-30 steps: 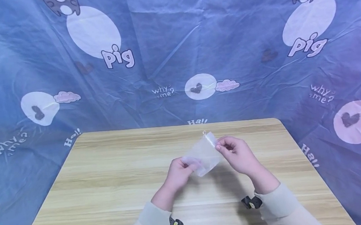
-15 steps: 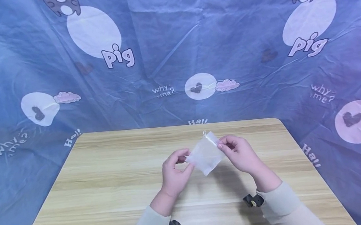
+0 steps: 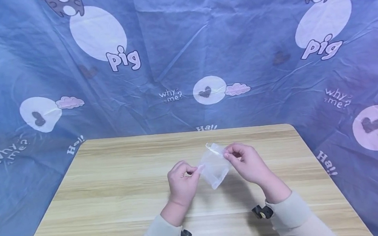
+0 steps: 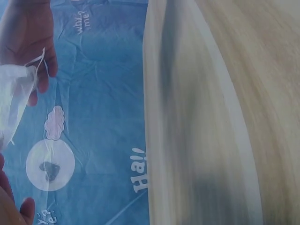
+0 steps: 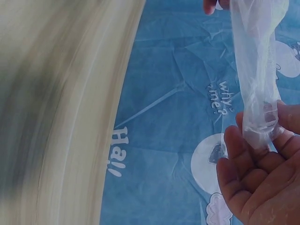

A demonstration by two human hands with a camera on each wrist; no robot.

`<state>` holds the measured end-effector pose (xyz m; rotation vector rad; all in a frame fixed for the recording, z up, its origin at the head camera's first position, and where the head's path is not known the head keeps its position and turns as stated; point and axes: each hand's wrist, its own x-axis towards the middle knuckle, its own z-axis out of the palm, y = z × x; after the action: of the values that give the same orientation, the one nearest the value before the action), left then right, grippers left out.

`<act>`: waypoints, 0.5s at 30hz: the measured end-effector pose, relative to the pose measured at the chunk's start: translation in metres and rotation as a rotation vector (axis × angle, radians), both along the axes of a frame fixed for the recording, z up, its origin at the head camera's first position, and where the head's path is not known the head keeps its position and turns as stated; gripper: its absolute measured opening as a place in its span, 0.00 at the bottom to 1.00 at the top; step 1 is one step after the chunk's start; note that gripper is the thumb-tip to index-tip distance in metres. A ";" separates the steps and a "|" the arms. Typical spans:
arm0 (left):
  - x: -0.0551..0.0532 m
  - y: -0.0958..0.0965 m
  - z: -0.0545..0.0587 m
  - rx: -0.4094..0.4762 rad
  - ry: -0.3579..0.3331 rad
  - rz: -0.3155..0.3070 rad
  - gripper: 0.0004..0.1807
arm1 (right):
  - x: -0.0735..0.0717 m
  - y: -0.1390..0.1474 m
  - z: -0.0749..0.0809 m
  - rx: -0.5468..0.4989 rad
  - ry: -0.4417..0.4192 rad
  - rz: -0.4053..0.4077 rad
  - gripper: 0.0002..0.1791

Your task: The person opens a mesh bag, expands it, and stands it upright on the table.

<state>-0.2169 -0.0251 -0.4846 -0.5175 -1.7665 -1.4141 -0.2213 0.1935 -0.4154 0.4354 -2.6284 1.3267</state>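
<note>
Between the two hands, above the table, hangs a small sheer white drawstring pouch (image 3: 216,168). A thin cord loop stands out at its top band. The left hand (image 3: 183,183) pinches one lower corner of the pouch between thumb and fingers. At the upper right edge, by the gathered band, the right hand (image 3: 248,163) pinches the fabric. In the right wrist view the mesh pouch (image 5: 255,65) looks stretched between the hands, its end held by thumb and fingers. The left wrist view shows the pouch (image 4: 11,96) only in part, with its cord near the right hand.
A light wood-grain table (image 3: 115,201) lies under the hands. Blue printed cloth (image 3: 176,58) hangs behind and at both sides. Each wrist carries a small black device on the sleeve cuff.
The left hand released its hold on the pouch, opened beside it, and now pinches its corner. The right hand kept its pinch; the pouch shifted slightly left and down.
</note>
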 end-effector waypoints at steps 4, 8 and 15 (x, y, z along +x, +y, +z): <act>0.002 0.001 -0.003 -0.001 -0.152 -0.065 0.13 | -0.002 0.001 0.000 0.011 0.009 0.001 0.04; 0.005 0.001 -0.006 0.058 -0.450 -0.334 0.23 | -0.004 0.002 0.000 0.006 0.026 -0.020 0.03; 0.003 0.006 -0.011 0.085 -0.852 -0.736 0.17 | -0.005 0.002 0.000 -0.015 0.035 -0.023 0.03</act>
<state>-0.2137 -0.0194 -0.4955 -0.6003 -2.2560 -2.4794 -0.2264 0.1954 -0.4156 0.4215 -2.5860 1.3191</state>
